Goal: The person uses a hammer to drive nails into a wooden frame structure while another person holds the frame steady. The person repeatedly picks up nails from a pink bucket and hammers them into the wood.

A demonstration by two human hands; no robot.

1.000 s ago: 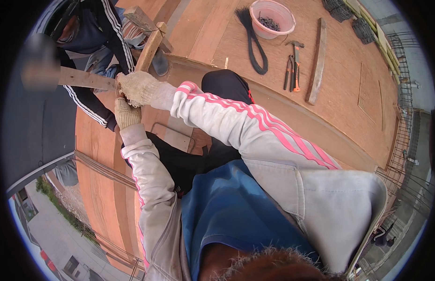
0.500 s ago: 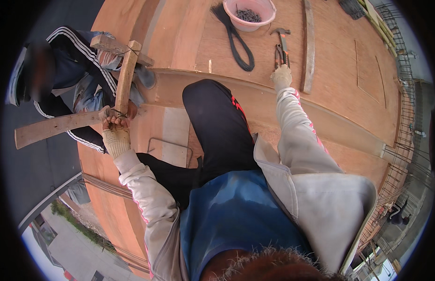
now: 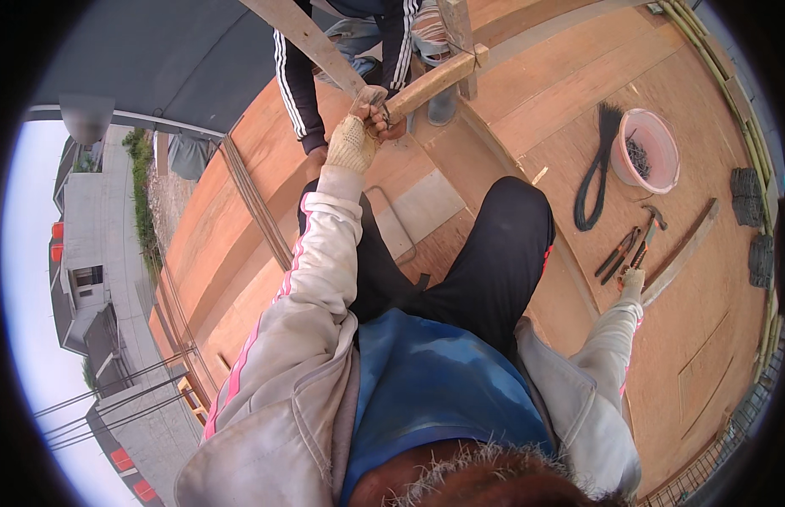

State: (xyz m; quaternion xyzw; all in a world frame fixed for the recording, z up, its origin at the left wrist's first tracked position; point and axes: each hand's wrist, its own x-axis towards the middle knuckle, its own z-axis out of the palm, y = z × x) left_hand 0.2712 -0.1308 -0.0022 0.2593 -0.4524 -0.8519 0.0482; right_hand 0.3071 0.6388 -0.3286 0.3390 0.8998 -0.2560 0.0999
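Note:
My left hand (image 3: pixel 355 142), in a knitted fingerless glove, is closed round the joint where a long wooden plank (image 3: pixel 304 38) meets a shorter wooden bar (image 3: pixel 434 83). A co-worker's hand (image 3: pixel 395 128) is beside my fingers at that joint. Off to the right, my gloved right hand (image 3: pixel 632 280) rests low over the plywood, its fingers round the handle end of a claw hammer (image 3: pixel 652 221). A pair of pincers (image 3: pixel 616 255) with dark and orange handles lies just left of the hammer. My right fingertips are partly hidden by the glove.
A pink basin (image 3: pixel 669 156) of nails stands beyond the tools, next to a looped bundle of black tie wire (image 3: pixel 588 190). A timber strip (image 3: pixel 684 249) lies right of the hammer. A bent metal rod (image 3: pixel 401 224) is between my legs. The co-worker (image 3: pixel 350 34) crouches opposite.
The view has swung left, so everything appears shifted and turned. My left hand stays at the wood joint. My right hand is still at the tool handles, now with the pincers apart from it.

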